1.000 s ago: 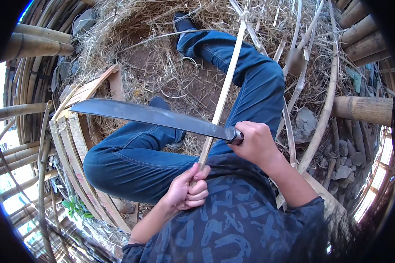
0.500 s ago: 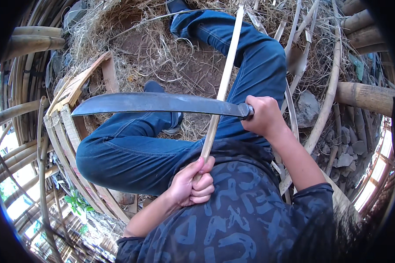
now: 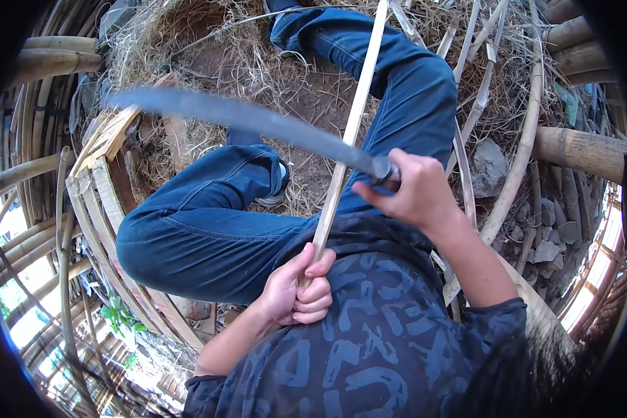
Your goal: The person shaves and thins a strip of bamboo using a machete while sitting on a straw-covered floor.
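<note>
My left hand (image 3: 296,292) grips the near end of a long pale bamboo strip (image 3: 352,125) that runs up and away over my knees. My right hand (image 3: 411,195) holds the handle of a long machete (image 3: 258,122). The blade crosses the strip and points to the upper left, blurred with motion. My legs in blue jeans (image 3: 209,223) lie under both, one knee bent to the left, the other leg stretched up.
Dry straw and bare earth (image 3: 258,70) cover the ground. A wooden slatted frame (image 3: 104,188) stands at the left. Bamboo poles (image 3: 578,150) and thin split strips (image 3: 515,167) lie at the right, with stones (image 3: 491,164) among them.
The machete has swung upward, its tip rising toward the upper left, and my right hand has dropped slightly. The left hand keeps its grip on the strip.
</note>
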A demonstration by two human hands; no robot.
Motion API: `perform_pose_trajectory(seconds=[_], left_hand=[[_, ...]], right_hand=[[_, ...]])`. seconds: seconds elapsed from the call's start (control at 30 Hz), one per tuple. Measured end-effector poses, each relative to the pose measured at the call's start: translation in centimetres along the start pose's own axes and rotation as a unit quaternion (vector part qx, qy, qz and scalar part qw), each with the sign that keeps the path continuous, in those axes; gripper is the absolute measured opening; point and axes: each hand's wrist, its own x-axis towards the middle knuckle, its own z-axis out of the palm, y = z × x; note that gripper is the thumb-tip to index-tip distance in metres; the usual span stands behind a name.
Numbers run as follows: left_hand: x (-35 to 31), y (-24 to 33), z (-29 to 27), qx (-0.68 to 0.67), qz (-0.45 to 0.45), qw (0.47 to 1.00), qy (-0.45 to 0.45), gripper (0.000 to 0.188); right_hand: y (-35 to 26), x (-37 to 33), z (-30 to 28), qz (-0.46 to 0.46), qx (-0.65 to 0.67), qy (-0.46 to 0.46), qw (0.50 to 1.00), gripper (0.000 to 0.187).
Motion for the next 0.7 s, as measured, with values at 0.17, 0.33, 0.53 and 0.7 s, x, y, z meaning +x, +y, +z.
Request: perform_pose_trajectory(seconds=[0.17,0.33,0.53,0.7], left_hand=[[-0.8,0.1,-1.3,-0.045,0.000,0.999,-0.028,0.043],[-1.8,0.1,-2.8,-0.076,0.008,0.990,-0.121,0.041],[-2.5,-0.4,-3.0,-0.057,0.002,0.996,-0.068,0.040],[-2.5,-0.6,-2.8,-0.066,-0.011,0.996,-0.059,0.040]], right_hand=[[-0.6,-0.3,-1.7,-0.094,-0.013,-0.111,0.989,0.047],[0.2,-0.1,-1.9,-0.167,0.025,-0.134,0.976,0.039],[2.4,0.9,-1.2,-0.168,0.040,-0.167,0.971,0.044],[4.7,1.9,-2.5,-0.071,0.002,-0.171,0.983,0.040]])
